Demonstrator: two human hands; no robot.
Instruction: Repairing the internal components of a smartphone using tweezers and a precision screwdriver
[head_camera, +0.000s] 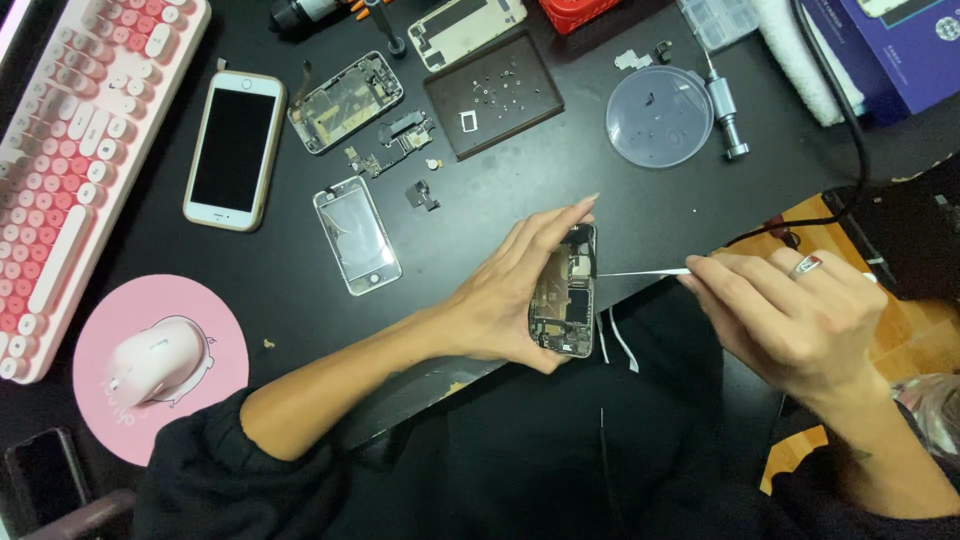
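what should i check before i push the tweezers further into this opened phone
1. Left hand grips the opened phone by its edges: ok.
2. Right hand holds the tweezers steadily, tip at the phone's right edge: ok.
3. Exact part the tip touches: cannot tell, too small.
4. Phone supported on the desk: not ok, it is held at the desk's front edge, over the lap.
5. Loose screws kept on the dark tray and in the clear round dish: ok.
6. Dark cable near the right hand, apart from the tweezers: ok.
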